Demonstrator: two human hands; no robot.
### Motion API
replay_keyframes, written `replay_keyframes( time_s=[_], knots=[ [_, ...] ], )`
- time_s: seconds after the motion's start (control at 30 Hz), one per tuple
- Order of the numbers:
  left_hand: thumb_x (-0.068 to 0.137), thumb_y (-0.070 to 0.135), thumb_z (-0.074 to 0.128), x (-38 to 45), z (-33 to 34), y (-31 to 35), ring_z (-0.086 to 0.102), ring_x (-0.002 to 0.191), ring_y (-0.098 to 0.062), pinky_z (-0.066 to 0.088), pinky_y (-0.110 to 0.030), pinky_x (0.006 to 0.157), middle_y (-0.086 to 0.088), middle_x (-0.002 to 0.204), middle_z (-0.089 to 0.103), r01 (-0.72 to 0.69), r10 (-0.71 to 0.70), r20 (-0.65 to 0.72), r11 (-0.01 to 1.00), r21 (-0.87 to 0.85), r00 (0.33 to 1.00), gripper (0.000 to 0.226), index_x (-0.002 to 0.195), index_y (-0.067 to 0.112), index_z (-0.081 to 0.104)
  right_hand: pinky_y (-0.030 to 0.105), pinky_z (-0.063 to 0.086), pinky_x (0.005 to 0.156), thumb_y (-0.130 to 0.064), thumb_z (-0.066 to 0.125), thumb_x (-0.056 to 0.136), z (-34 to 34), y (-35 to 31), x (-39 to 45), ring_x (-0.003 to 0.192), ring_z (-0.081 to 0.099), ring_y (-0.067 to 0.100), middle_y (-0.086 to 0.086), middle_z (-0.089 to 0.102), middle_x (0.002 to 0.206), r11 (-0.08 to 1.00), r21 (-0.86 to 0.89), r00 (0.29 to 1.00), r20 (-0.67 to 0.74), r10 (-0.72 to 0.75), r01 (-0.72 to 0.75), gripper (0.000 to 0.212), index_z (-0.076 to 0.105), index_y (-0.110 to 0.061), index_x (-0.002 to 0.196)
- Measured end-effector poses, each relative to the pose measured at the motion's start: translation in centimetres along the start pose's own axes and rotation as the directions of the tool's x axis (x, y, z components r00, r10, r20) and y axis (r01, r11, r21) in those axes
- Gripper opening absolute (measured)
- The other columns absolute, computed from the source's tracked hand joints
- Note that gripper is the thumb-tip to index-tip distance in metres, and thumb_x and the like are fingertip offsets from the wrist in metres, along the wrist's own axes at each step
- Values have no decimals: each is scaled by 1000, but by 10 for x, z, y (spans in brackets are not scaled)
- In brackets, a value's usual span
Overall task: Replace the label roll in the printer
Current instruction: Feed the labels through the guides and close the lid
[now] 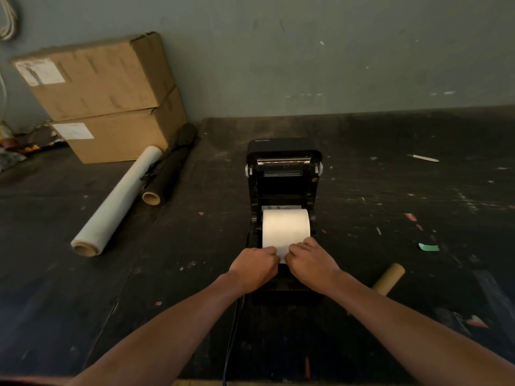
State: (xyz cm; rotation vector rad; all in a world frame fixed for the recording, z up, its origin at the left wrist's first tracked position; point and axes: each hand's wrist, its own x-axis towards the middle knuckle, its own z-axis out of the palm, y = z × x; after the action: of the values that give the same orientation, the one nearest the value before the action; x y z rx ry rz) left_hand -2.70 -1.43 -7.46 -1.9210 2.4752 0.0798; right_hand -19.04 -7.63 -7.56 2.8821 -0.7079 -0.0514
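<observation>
Sitting in the open bay of the black printer [283, 174], the white label roll [286, 227] lies at the middle of the dark surface [390, 218], with the printer's lid tipped up toward 12 o'clock. Its loose end hangs toward 6 o'clock, and both hands meet there: the left hand [255, 266] has its grip curled tight on the left edge of the paper tail, and the right hand [310, 264] pinches the right edge (knuckles nearly touching the other hand). A bare cardboard core [388, 278] lies on the surface at about 4 o'clock from the printer. Out at 9 to 10 o'clock lie a pale film roll [118, 200] and a black roll [170, 168] side by side, with two stacked cardboard boxes [103, 98] behind them at 10 o'clock. A white pen [423, 157] rests at 2 o'clock.
</observation>
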Motion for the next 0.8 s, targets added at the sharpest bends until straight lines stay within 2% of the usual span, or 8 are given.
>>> replay_keyframes(
  time_s=[0.17,0.33,0.6,0.8],
  knots=[
    [98,27,44,1,3,-3,62,84,-22,48,-33,69,-4,100,59,37,-39,-21,997,-67,999,27,100,11,66,42,36,93,-25,49,95,-6,-3,3,99,60,25,8,66,101,998,-20,998,-3,57,-57,21,66,-14,99],
    [97,27,45,2,2,-4,61,87,-20,46,-32,70,-4,102,60,49,-51,-15,993,-108,999,27,102,12,67,43,34,94,-23,50,94,-8,-6,7,102,58,26,8,66,103,996,-54,996,46,76,-74,19,65,-14,101],
    [96,26,47,3,1,-3,61,88,-23,44,-32,69,-6,102,60,45,-46,-5,995,-91,999,25,101,11,67,46,29,99,-20,52,92,-13,-13,9,104,58,27,8,66,105,990,-118,988,126,89,-75,18,63,-15,106],
    [98,27,45,2,0,-2,63,86,-24,47,-33,69,-6,105,60,15,-15,0,1000,-18,1000,27,105,11,66,47,25,103,-16,51,92,-15,-13,5,106,57,27,8,66,107,992,-68,985,129,111,-103,20,60,-14,110]
  ],
)
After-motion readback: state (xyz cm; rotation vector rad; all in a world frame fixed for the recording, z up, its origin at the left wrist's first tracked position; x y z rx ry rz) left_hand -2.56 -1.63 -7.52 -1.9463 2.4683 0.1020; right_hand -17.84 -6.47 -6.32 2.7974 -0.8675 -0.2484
